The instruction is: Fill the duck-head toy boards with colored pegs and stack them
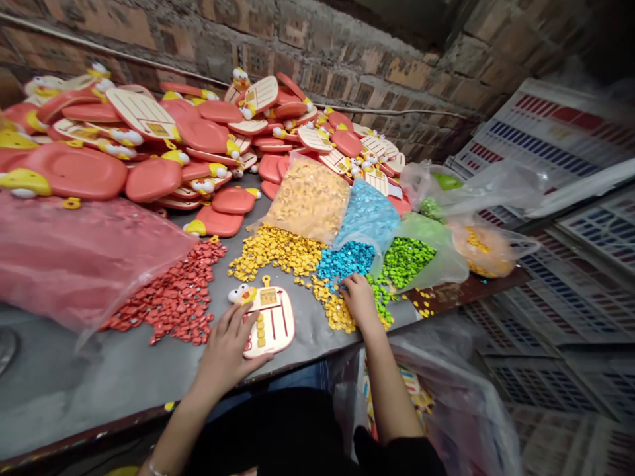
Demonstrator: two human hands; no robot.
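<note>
A cream toy board with a red rim, a bug-eyed yellow head and slots lies flat near the table's front edge. Yellow pieces and some red ones sit in its slots. My left hand holds the board, fingers over its left side and thumb along the bottom. My right hand reaches into the loose pieces, its fingers bent down where the blue pieces meet the front yellow pieces. Whatever its fingertips pinch is hidden. Green pieces lie just right of that hand.
Red pieces spill from a large pink bag on the left. Behind are yellow pieces, an orange-tinted bag and a blue bag. Stacked boards line the brick wall. A plastic-lined container stands below the edge, right.
</note>
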